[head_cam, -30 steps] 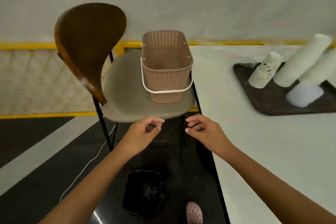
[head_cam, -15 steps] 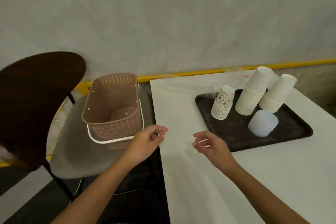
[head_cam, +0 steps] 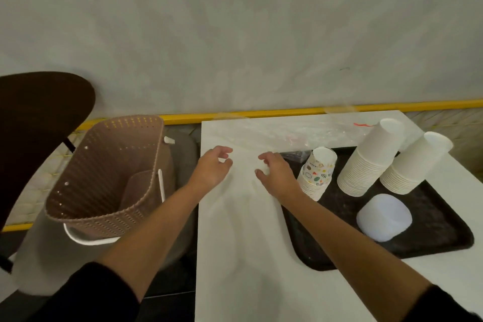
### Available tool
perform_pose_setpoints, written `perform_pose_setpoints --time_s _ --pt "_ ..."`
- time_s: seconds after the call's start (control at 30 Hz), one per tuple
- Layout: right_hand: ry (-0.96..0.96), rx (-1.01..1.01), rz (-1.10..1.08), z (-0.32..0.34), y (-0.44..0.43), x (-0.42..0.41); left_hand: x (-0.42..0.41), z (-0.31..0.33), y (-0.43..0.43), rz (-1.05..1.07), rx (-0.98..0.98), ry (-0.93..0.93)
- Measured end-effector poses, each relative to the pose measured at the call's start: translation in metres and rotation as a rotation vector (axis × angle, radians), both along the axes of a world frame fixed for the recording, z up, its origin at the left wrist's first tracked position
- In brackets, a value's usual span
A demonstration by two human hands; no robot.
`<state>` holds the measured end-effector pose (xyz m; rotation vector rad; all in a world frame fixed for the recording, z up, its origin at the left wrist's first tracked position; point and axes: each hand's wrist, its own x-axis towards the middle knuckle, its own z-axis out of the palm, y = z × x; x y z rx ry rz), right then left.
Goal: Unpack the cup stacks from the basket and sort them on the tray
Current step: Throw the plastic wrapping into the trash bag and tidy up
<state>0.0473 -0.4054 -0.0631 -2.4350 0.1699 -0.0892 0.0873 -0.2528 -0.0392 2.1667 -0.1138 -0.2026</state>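
Resting apart from either empty hand's grip, cup stacks on tray.

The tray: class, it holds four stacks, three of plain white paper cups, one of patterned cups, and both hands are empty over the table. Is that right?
Not quite. The head view shows two plain white stacks on the tray, not three; the fourth stack is translucent. The patterned stack is there, and the left hand and right hand are both empty over the table.
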Motion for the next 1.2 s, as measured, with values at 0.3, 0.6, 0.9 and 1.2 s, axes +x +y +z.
perform_pose_setpoints --time_s 0.3,0.6,0.9,1.2 --pt "0.009 -0.501 -0.058 -0.046 -0.018 0.092 0.058 -0.049 -0.014 0.082 0.025 0.142" --pt "0.049 -0.684 -0.111 -0.06 -0.025 0.126 0.059 -0.073 -0.025 0.137 -0.125 0.258" --pt "-0.147 -0.212 -0.174 -0.002 -0.004 0.081 0.019 -0.049 -0.016 0.099 -0.214 0.363" --pt "-0.051 0.614 -0.194 0.067 -0.001 -0.002 -0.029 -0.002 -0.004 0.158 -0.625 0.523"
